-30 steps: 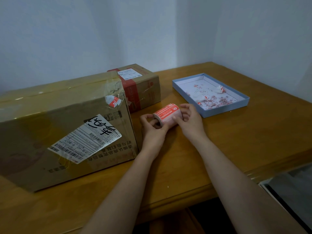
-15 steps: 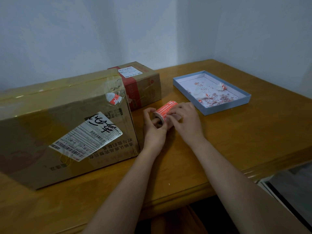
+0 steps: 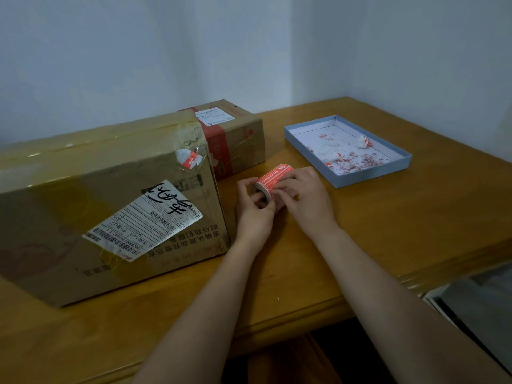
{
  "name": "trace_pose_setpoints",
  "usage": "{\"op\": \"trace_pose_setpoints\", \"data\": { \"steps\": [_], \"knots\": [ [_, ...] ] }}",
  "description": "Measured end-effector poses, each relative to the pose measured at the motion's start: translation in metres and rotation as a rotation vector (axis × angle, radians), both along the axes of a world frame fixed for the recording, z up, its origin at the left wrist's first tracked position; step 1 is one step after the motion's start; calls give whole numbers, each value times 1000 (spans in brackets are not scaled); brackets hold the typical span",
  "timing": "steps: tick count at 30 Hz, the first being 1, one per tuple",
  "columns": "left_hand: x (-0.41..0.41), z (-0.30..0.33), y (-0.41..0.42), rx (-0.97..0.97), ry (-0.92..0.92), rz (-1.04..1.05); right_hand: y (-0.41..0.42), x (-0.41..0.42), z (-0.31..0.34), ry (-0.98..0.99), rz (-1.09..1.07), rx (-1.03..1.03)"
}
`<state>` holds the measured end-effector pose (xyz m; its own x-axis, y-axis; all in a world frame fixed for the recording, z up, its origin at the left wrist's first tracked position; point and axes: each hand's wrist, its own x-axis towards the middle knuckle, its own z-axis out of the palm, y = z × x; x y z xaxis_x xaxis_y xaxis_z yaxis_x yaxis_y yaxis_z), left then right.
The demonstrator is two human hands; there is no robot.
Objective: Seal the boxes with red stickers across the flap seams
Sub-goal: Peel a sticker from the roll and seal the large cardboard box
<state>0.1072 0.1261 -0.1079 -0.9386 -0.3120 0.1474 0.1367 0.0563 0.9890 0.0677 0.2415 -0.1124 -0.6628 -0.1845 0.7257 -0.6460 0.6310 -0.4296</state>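
A roll of red stickers point(image 3: 273, 177) lies on its side just above the wooden table, between both hands. My left hand point(image 3: 253, 210) grips the roll's open end, fingers curled round its rim. My right hand point(image 3: 306, 198) covers the roll from the right, its fingertips pinching at the top sticker. A large cardboard box point(image 3: 110, 200) with a white shipping label stands at the left. Behind it sits a smaller cardboard box point(image 3: 241, 139) with a red band across its top and side.
A shallow blue tray point(image 3: 399, 164) holding torn red and white sticker scraps lies at the back right. The wooden table point(image 3: 415, 223) ends in a front edge near my forearms. White walls meet in a corner behind.
The roll has turned slightly in my hands, and my right fingers have slid over its top face. The view has shifted a little.
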Motion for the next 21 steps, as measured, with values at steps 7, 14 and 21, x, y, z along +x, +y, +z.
{"op": "trace_pose_setpoints", "data": {
  "steps": [7,14,21],
  "knots": [
    [1,2,0,-5,-7,-7,1,2,1,-6,14,10],
    [1,1,0,-54,-16,-3,1,1,2,2,4,15],
    [0,0,0,-86,-12,-11,0,2,1,28,-25,60]
  ]
}}
